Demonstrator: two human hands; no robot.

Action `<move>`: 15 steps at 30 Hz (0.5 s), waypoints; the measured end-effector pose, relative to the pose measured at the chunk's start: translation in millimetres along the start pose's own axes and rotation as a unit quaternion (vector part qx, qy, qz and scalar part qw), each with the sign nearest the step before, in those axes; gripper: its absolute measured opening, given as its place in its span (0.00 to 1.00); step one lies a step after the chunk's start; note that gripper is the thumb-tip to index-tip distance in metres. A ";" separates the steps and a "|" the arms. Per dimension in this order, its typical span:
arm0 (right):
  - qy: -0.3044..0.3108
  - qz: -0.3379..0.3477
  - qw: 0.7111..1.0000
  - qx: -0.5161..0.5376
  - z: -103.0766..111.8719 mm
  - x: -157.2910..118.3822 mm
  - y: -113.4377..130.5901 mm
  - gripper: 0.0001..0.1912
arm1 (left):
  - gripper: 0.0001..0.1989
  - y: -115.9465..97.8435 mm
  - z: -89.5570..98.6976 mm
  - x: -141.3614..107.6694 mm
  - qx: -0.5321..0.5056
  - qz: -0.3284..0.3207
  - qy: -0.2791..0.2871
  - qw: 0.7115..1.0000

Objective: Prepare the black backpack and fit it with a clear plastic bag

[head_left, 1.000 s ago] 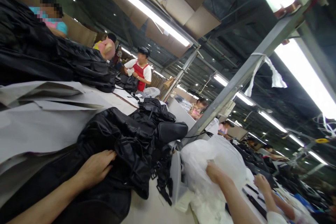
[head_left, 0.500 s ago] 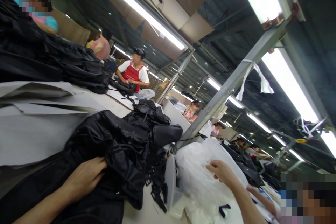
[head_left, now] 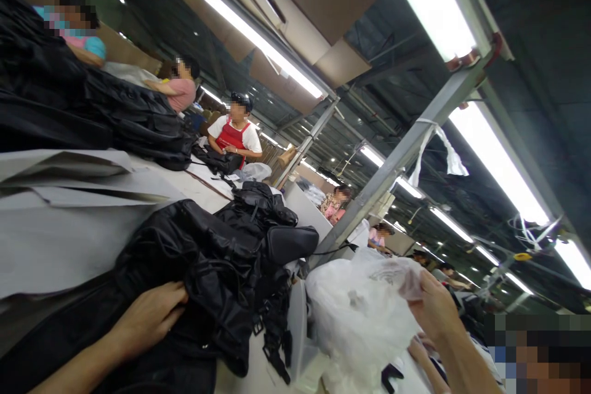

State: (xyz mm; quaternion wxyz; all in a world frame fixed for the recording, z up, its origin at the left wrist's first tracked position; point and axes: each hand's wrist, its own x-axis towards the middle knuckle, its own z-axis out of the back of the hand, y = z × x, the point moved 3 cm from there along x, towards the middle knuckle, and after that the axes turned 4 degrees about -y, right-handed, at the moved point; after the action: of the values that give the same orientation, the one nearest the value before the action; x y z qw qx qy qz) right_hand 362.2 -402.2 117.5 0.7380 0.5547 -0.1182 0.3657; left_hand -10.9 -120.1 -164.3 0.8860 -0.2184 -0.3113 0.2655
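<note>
My left hand [head_left: 150, 319] grips the edge of a black leather-like bag [head_left: 221, 308], its fingertips partly tucked into the dark folds. On the right, my right hand [head_left: 434, 298] pinches the upper edge of a thin, whitish plastic bag [head_left: 364, 305] and stretches it up. The plastic is crumpled in a pile beside a translucent container wall [head_left: 297, 314]. Black straps with buckles [head_left: 272, 332] hang from the leather bag between the two hands.
A metal post [head_left: 392, 160] slants up behind the plastic. More black bags [head_left: 115, 111] are heaped at the left, beyond grey sheets [head_left: 69, 240]. A co-worker's hand [head_left: 422, 351] is close below my right wrist. A person in a red apron [head_left: 233, 135] works farther back.
My right hand has moved right and slightly up, and now draws out the edge of the plastic bag. My left hand stays on the black bag.
</note>
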 end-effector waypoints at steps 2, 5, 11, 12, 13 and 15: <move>0.006 -0.028 0.997 0.076 -12.8 -10.6 11.0 0.20 | 0.10 -5.4 5.1 2.0 -0.018 0.008 0.006 1.000; 0.060 -0.101 0.976 0.186 -52.3 -39.8 24.8 0.18 | 0.13 -18.7 18.9 5.5 -0.139 0.033 0.049 0.989; 0.149 -0.208 0.911 0.322 -157.6 -127.8 49.1 0.17 | 0.39 -67.5 56.5 -13.2 -0.498 0.057 0.191 0.844; 0.169 -0.201 0.908 0.325 -173.6 -143.0 52.2 0.18 | 0.47 -79.4 61.8 -18.7 -0.517 0.049 0.193 0.833; 0.194 -0.192 0.907 0.320 -188.5 -157.6 54.3 0.18 | 0.51 -91.6 65.7 -23.3 -0.531 0.044 0.183 0.826; 0.243 -0.170 0.911 0.288 -214.1 -183.0 54.9 0.20 | 0.45 -113.3 69.2 -29.0 -0.563 0.037 0.127 0.816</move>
State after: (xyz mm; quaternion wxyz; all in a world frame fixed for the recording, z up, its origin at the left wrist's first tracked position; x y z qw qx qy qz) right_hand 146.9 -276.7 -24.8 0.6035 0.6489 0.2712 0.3758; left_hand -38.5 -208.9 -65.2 0.6298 -0.7219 -0.2829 0.0469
